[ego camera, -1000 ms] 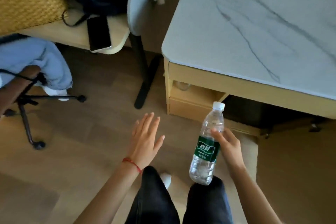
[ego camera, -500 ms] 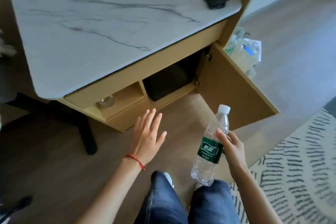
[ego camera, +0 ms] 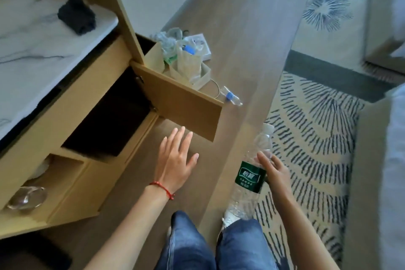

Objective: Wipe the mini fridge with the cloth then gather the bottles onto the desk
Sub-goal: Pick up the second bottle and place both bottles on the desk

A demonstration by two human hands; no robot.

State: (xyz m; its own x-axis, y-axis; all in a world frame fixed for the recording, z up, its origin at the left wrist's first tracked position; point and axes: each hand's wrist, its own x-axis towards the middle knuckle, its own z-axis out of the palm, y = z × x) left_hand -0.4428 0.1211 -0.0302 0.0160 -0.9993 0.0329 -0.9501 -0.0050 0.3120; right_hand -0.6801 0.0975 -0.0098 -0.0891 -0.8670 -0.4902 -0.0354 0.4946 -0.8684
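Wood-look flooring runs past a patterned rug point(ego camera: 311, 138), with the marble-topped desk point(ego camera: 28, 35) at the left, its cabinet door point(ego camera: 182, 103) swung open on a dark compartment point(ego camera: 109, 120) that may be the mini fridge. A dark cloth point(ego camera: 76, 14) lies bunched on the desktop. More bottles sit in a bag point(ego camera: 186, 59) behind the door, one loose bottle point(ego camera: 231, 96) on the floor beside it. The right hand point(ego camera: 274, 171) grips a water bottle point(ego camera: 252, 173) at its middle, neck tilted up and away; the green label's white characters are too blurred to read. The left hand point(ego camera: 176, 162) hovers, fingers spread, holding nothing.
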